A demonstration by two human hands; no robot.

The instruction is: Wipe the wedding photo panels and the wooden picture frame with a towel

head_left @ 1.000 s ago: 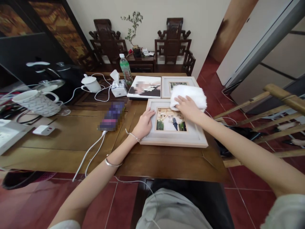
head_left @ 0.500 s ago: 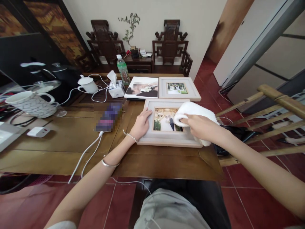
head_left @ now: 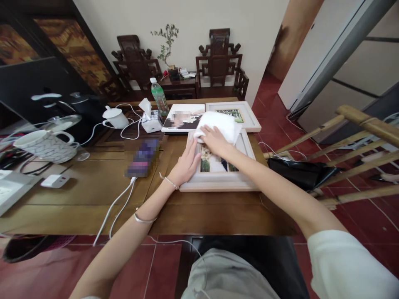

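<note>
A pale wooden picture frame [head_left: 218,182] lies flat on the table, its photo partly covered by my right arm. My left hand [head_left: 187,164] rests along the frame's left side with its fingers stretched out. Near the frame's top left, my right hand [head_left: 214,142] holds a folded white towel [head_left: 220,122] down against it. The towel also overlaps part of a second framed photo [head_left: 253,118] behind. Beside that one lies a photo panel [head_left: 183,118] with a white top edge.
Left of the frame lies a phone [head_left: 141,160] on a white charging cable. Farther back stand a tissue box [head_left: 151,123], a green-labelled bottle [head_left: 159,97], a lidded white cup [head_left: 115,118] and a patterned mug [head_left: 46,145]. A bamboo chair [head_left: 352,120] is at the right.
My right hand has moved the towel left and away from me, from the frame's right side to its upper left. My left hand remains at the left side, its fingers now straighter.
</note>
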